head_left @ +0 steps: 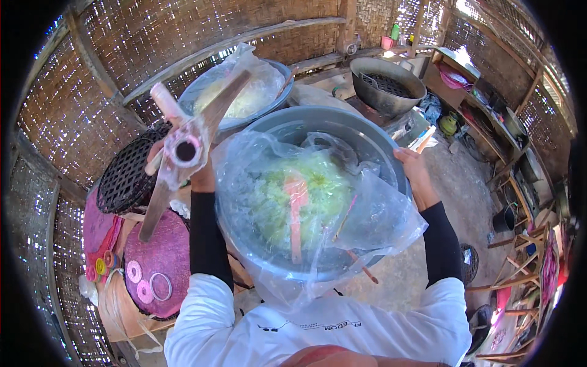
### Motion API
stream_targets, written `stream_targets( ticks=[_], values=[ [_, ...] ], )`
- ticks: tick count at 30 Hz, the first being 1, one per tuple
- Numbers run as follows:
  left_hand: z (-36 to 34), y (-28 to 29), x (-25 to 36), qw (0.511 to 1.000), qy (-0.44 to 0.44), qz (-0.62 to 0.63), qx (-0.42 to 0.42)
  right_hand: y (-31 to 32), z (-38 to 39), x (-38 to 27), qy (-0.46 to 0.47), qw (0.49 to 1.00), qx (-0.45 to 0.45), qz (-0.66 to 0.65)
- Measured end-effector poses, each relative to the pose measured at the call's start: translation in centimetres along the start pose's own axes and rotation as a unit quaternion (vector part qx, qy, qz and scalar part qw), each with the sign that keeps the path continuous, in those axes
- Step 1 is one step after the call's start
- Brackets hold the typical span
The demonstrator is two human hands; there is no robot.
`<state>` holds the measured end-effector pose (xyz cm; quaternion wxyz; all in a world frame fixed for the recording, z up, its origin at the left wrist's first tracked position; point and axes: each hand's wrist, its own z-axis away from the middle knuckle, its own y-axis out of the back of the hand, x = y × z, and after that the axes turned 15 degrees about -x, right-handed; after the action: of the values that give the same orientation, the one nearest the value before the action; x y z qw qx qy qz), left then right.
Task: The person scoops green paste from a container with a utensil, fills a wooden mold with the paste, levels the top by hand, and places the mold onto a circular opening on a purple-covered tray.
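Reaching closest to us, a cross-shaped brown wooden tool with a pale ring-like hub (197, 137) is covering much of our left hand (203, 177), so we are not managing to tell how far its fingers are closing or what they are gripping. Our right hand (414, 171) is gripping, fingers bent, the rim of the round blue-grey plastic basin (281, 126) before our chest, and for steadiness we are favouring a level hold, clear of loose film. Glare on the crumpled clear plastic sheet (388, 208) is blurring the pale green mass (330, 186) and flat pink paddle (296, 211).
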<state>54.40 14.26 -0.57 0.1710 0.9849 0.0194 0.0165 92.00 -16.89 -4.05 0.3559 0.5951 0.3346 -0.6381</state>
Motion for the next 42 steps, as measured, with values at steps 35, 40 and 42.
stream_targets(
  ticks=[35,40,42],
  values=[
    [0.1,9.8,-18.3,0.764,-0.03,0.64,-0.082,-17.1,5.6,-10.5,0.149,0.697,-0.403,0.574],
    [2.4,11.6,-18.8,0.787,-0.004,0.605,-0.118,-14.4,-9.3,-13.1,0.268,0.573,-0.241,0.736],
    [3.1,12.9,-18.3,0.839,-0.039,0.532,-0.109,-13.3,-17.2,-11.4,0.162,0.67,-0.255,0.678]
  ],
)
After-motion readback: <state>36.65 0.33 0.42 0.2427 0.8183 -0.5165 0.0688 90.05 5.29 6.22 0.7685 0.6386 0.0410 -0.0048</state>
